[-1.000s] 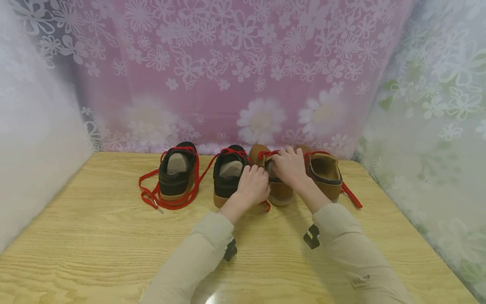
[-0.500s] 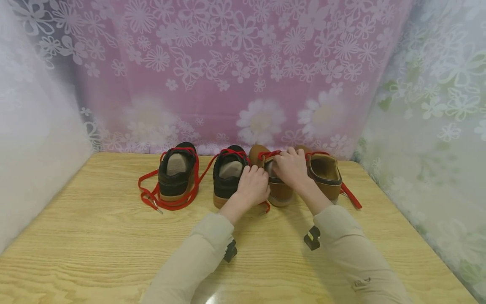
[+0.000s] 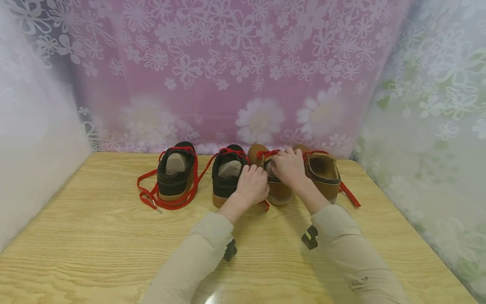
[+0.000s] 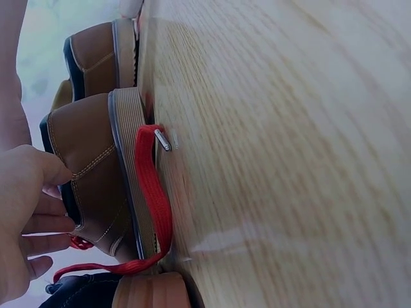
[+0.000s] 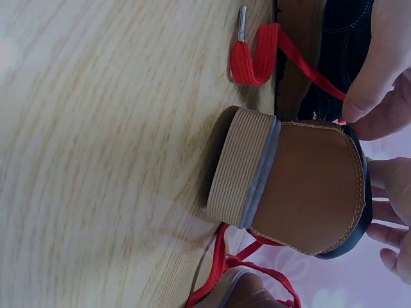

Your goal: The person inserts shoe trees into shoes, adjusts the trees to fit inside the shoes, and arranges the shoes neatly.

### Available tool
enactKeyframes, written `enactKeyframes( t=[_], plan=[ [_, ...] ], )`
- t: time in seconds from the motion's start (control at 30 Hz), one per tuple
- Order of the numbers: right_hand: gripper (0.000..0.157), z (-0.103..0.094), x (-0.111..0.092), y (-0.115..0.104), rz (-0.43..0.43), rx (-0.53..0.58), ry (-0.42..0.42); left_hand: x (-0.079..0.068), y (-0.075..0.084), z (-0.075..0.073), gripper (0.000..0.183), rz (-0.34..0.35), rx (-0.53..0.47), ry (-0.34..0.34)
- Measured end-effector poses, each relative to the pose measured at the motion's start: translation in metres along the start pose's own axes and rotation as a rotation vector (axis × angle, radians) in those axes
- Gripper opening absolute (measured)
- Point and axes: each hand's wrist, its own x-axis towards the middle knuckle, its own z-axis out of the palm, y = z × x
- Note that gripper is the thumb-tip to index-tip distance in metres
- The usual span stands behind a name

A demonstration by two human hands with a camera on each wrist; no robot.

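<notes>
The left brown shoe [image 3: 279, 195] stands between both hands, its ribbed pale sole on the table. My left hand [image 3: 252, 183] grips the left side of its dark collar; in the right wrist view its thumb [image 5: 367, 96] and a finger nearly meet there. Over the opening, my right hand [image 3: 289, 168] reaches in with bent fingers. Right-hand fingers show at the collar in the right wrist view, but whether they pinch anything, I cannot tell. Close by the left hand is a black shoe [image 3: 224, 182], whose red lace [image 4: 153, 186] trails between the shoes.
A second black shoe [image 3: 174, 182] stands at the left in a loop of red lace [image 3: 141, 184]. On the right, another brown shoe [image 3: 329, 188] has a red lace end behind it. All stand near the wooden table's [image 3: 125, 249] back edge, before a pink floral curtain [image 3: 212, 101].
Both hands stay in place at the brown shoe, and the shoes and laces do not move. The head view shifts very slightly.
</notes>
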Motion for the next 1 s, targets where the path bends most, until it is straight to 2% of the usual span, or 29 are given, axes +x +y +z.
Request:
enactKeyframes(
  t=[0.23,0.37,0.6,1.0],
  plan=[
    [0.027,-0.007,-0.006,0.005,-0.013,0.050,-0.074,-0.001,0.001,-0.001,0.027,0.000,-0.016,-0.016],
    [0.028,-0.014,-0.010,0.011,0.005,0.085,-0.102,-0.001,0.001,-0.001,0.028,-0.008,-0.030,-0.019],
    [0.035,-0.031,-0.016,0.019,0.030,0.112,-0.199,-0.002,0.001,0.000,0.032,-0.021,-0.066,-0.055],
    [0.036,-0.056,-0.036,0.025,0.004,0.180,-0.184,-0.003,0.002,-0.008,0.035,-0.016,-0.123,-0.105]
  ],
)
